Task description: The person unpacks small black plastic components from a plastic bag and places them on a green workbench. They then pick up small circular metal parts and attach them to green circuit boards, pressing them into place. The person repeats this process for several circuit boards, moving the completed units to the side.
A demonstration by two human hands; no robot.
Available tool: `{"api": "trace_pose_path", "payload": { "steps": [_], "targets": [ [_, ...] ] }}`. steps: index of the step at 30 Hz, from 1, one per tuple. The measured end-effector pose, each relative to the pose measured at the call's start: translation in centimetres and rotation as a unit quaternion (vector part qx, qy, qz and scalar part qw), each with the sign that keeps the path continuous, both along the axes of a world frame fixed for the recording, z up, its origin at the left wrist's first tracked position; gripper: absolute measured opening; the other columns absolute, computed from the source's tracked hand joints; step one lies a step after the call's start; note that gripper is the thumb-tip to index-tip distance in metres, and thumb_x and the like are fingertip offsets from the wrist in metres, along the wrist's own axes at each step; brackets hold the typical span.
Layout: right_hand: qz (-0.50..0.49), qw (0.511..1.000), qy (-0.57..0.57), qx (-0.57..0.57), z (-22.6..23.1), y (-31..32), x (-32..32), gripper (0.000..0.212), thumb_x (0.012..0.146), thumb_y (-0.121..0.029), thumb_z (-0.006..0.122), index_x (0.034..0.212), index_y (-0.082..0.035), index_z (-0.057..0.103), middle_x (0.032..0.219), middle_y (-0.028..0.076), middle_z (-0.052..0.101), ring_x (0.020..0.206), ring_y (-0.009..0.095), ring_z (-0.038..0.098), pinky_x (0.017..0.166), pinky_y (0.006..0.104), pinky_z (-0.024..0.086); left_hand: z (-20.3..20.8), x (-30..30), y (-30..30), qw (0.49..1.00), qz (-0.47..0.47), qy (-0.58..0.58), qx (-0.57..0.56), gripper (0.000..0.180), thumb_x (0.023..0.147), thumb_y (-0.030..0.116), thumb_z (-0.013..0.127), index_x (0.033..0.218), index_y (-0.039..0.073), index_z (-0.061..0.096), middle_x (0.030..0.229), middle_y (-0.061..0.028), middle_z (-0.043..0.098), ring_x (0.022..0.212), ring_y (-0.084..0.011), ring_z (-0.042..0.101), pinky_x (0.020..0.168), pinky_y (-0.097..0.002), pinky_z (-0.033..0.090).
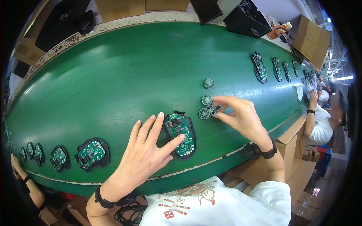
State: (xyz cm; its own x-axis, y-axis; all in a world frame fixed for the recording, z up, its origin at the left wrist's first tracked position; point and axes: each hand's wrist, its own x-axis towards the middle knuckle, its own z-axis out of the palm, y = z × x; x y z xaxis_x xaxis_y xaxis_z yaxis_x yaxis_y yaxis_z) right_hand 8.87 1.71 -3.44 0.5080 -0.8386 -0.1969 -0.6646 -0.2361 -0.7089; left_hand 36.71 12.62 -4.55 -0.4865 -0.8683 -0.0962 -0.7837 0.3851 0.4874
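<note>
Four small, round, dark-grey spoked wheels [208, 83] sit just right of centre on the long green desk [113, 90], one partly covered by another that overlaps it. The right hand [241, 114] pinches this overlapping wheel [211, 110] between thumb and fingers; some fingertips are hidden, so the exact contact is hard to make out. The left hand [145, 152] is spread and grips nothing, its thumb resting on a green circuit board in a rounded black housing [185, 148] near the centre of the frame. That hand hides part of the housing's left edge.

At lower left, a row of similar boards [91, 153] dwindles toward the rim, the farthest ones overlapping. Another row [259, 67], at upper right, ends in pieces too small to read. A black bin [247, 20] at the top right holds dark, indistinct contents. A co-worker in a white shirt [322, 122] is partly hidden at the right edge; another person's hand [16, 165] is cut off at the left by the dark rim.
</note>
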Motion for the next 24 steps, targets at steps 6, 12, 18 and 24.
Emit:
{"api": "trace_pose_path", "payload": {
  "steps": [6, 12, 18, 24],
  "targets": [
    [0.023, 0.992, 0.052, -0.109, 2.2, 0.5, 0.9, 0.027, 0.08, -0.008, 0.08, 0.104, -0.001, 0.07, 0.092, 0.013, 0.07, 0.076, 0.027, 0.069, 0.066, 0.0356, 0.056, -0.1, 0.1, 0.0, 1.0, -0.004, -0.005, -0.011, 0.065, 0.071, 0.023, 0.086, 0.132, 0.029, 0.064, 0.153, -0.0274, 0.037, 0.133, -0.0406, 0.047, 0.109, -0.0558, 0.04],
    [0.084, 0.986, -0.007, -0.145, 1.6, 1.7, 4.2, 0.024, 0.078, -0.011, 0.083, 0.097, -0.002, 0.07, 0.079, 0.01, 0.066, 0.071, 0.027, 0.067, 0.063, 0.0373, 0.055, -1.6, -1.1, 0.8, 0.997, 0.032, -0.009, -0.064, 0.062, 0.068, 0.022, 0.085, 0.127, 0.027, 0.067, 0.15, -0.0262, 0.041, 0.129, -0.0382, 0.05, 0.107, -0.0563, 0.042],
    [0.162, 0.94, 0.011, -0.299, -0.5, 2.7, 7.3, 0.022, 0.082, -0.016, 0.079, 0.098, -0.003, 0.07, 0.083, 0.005, 0.063, 0.07, 0.019, 0.063, 0.05, 0.0303, 0.051, -1.3, -1.2, 0.5, 0.995, 0.017, -0.031, -0.09, 0.044, 0.086, 0.019, 0.062, 0.13, 0.023, 0.065, 0.144, -0.0269, 0.047, 0.129, -0.037, 0.05, 0.105, -0.0587, 0.044],
    [0.167, 0.941, 0.01, -0.293, -1.0, 2.3, 7.8, 0.024, 0.08, -0.015, 0.078, 0.098, -0.002, 0.07, 0.079, 0.005, 0.057, 0.071, 0.018, 0.06, 0.049, 0.0303, 0.05, -1.5, -1.5, 0.6, 0.994, 0.022, -0.032, -0.105, 0.052, 0.075, 0.023, 0.076, 0.125, 0.023, 0.066, 0.151, -0.0231, 0.042, 0.136, -0.0371, 0.045, 0.108, -0.0602, 0.04]
  ]
}}
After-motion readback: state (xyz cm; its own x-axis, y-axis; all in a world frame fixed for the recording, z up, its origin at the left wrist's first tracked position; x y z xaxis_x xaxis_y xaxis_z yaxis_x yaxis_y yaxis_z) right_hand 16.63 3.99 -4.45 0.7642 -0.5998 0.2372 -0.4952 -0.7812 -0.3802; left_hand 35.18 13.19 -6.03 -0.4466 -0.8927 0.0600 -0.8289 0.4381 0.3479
